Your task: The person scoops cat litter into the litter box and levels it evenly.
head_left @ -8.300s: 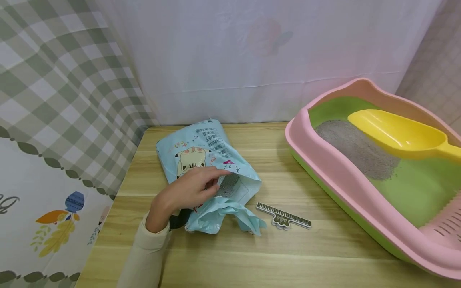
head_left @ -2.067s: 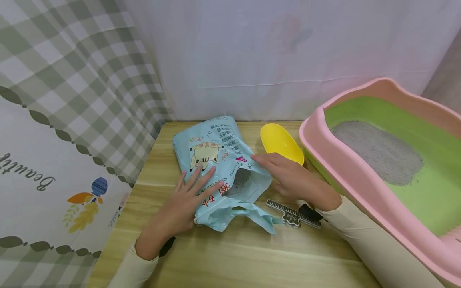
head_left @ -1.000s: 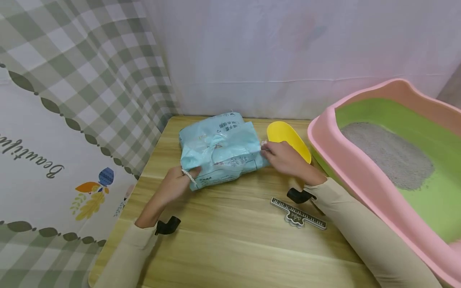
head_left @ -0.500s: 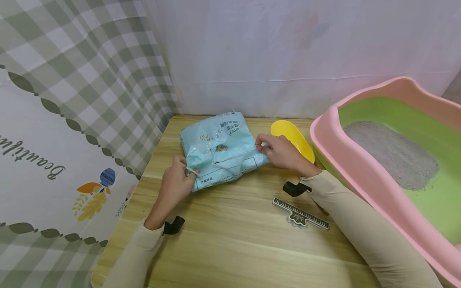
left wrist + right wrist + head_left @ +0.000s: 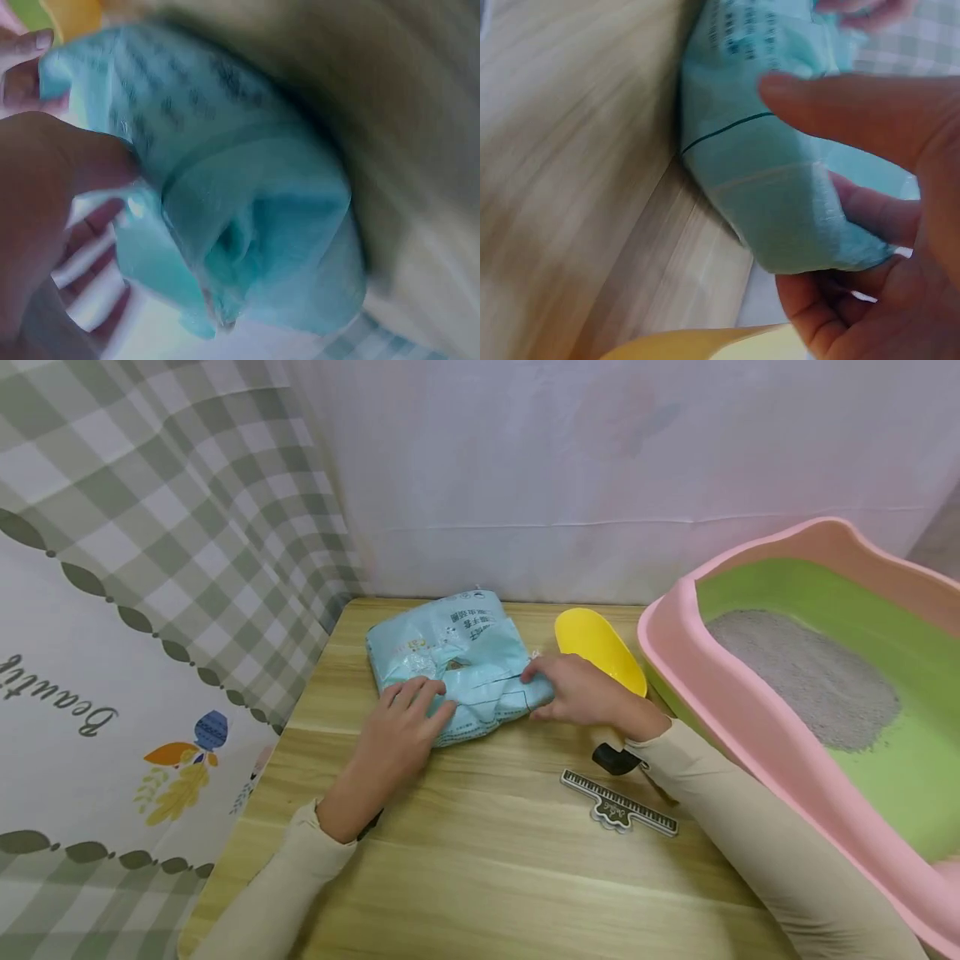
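A light blue bag of cat litter (image 5: 487, 693) lies at the back left of the table, its mouth end folded over the body. A small tear shows in its top. My left hand (image 5: 401, 727) rests on the bag's near left part with fingers spread. In the left wrist view its thumb (image 5: 97, 157) touches the plastic, and the fingers behind are apart. My right hand (image 5: 588, 693) holds the bag's right end. In the right wrist view its fingers curl round the folded end (image 5: 795, 225), with the thumb over the near side.
Behind my right hand lies a yellow scoop (image 5: 600, 647), handle hidden. A piano-patterned clip (image 5: 618, 803) lies on the wooden table (image 5: 480, 877). On the right stands a pink and green litter box (image 5: 720, 693) with grey litter (image 5: 806, 677). Curtains hang left and behind.
The yellow scoop has come out of the litter box onto the table. The bag's open mouth has been folded back over it. My left hand has let go of the left corner.
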Motion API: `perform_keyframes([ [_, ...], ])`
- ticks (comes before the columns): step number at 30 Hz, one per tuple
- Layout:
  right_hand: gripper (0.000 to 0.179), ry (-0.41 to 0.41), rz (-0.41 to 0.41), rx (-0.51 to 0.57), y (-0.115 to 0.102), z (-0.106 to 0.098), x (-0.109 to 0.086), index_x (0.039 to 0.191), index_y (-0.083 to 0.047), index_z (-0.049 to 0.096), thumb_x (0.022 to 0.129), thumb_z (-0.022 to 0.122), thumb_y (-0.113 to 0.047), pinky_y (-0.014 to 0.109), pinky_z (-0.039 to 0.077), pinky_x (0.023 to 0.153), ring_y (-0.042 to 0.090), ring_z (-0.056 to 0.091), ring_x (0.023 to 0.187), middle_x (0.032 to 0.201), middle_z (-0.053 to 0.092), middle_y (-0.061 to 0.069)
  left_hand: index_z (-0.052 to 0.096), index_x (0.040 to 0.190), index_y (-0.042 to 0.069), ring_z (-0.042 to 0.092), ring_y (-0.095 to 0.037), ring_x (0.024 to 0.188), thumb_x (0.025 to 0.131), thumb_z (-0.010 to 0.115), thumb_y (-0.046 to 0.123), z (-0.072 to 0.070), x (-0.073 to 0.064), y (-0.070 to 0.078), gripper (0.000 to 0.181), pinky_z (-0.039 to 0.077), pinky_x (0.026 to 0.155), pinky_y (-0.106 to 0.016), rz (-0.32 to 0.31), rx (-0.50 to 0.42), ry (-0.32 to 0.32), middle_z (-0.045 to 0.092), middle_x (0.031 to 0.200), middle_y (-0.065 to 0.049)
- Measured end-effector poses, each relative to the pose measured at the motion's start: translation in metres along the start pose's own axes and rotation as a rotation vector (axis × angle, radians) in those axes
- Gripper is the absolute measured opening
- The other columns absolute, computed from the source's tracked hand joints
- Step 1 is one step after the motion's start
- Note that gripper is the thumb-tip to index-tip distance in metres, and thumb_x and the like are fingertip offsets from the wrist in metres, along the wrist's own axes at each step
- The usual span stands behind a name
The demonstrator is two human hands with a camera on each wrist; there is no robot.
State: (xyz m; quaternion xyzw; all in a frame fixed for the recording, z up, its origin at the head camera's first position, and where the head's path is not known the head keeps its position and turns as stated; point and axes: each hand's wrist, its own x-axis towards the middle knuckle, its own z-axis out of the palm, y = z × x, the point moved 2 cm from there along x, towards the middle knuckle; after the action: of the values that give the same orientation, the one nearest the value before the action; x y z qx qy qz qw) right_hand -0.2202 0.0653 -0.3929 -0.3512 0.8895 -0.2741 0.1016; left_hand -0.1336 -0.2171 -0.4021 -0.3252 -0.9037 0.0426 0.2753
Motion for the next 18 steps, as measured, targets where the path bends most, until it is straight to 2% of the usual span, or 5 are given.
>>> perform_keyframes([
  [2, 0.051, -0.015, -0.021, -0.074, -0.0021, 0.0029, 0.0006, 0.133, 0.004, 0.071, 0.088, 0.09, -0.007, 0.053, 0.05, 0.11, 0.039, 0.066, 0.121, 0.131, 0.073, 0.02, 0.07, 0.119, 0.002, 0.064, -0.044, 0.12, 0.107, 0.071, 0.026, -0.0008, -0.0014, 0.0004, 0.027, 0.057, 0.096, -0.055, 0.007, -0.002, -0.09, 0.067, 0.127, -0.02],
  [6, 0.035, 0.025, -0.078, -0.219, -0.0067, 0.0071, 0.0001, 0.126, 0.001, 0.078, 0.092, 0.084, -0.002, 0.046, 0.056, 0.099, 0.034, 0.067, 0.105, 0.116, 0.075, 0.017, 0.071, 0.126, -0.005, 0.066, -0.043, 0.121, 0.087, 0.092, 0.05, -0.0039, -0.0067, -0.0007, 0.07, 0.055, 0.104, -0.053, -0.044, -0.024, -0.237, 0.07, 0.125, -0.02],
  [8, 0.026, 0.066, -0.106, -0.252, -0.0084, 0.0074, -0.001, 0.119, -0.001, 0.082, 0.093, 0.082, -0.001, 0.043, 0.056, 0.09, 0.031, 0.064, 0.093, 0.104, 0.073, 0.014, 0.073, 0.12, -0.005, 0.068, -0.041, 0.116, 0.083, 0.097, 0.045, -0.0054, -0.0075, -0.0009, 0.067, 0.057, 0.102, -0.05, -0.047, -0.036, -0.262, 0.072, 0.119, -0.019],
  [13, 0.014, 0.125, -0.113, -0.258, -0.0077, 0.005, -0.0043, 0.105, -0.005, 0.087, 0.094, 0.08, 0.0, 0.042, 0.05, 0.079, 0.028, 0.056, 0.082, 0.085, 0.063, 0.006, 0.074, 0.1, -0.001, 0.072, -0.034, 0.093, 0.086, 0.096, 0.028, -0.0086, -0.0066, -0.0015, 0.038, 0.061, 0.083, -0.046, -0.055, -0.057, -0.246, 0.073, 0.096, -0.015],
  [18, 0.01, 0.146, -0.111, -0.246, -0.0046, 0.0003, -0.0073, 0.1, -0.006, 0.087, 0.096, 0.078, -0.004, 0.043, 0.047, 0.083, 0.031, 0.054, 0.089, 0.091, 0.058, 0.005, 0.069, 0.085, 0.004, 0.069, -0.028, 0.074, 0.091, 0.091, 0.017, -0.0098, -0.0075, -0.0062, 0.027, 0.058, 0.068, -0.042, -0.075, -0.158, -0.264, 0.068, 0.079, -0.008],
])
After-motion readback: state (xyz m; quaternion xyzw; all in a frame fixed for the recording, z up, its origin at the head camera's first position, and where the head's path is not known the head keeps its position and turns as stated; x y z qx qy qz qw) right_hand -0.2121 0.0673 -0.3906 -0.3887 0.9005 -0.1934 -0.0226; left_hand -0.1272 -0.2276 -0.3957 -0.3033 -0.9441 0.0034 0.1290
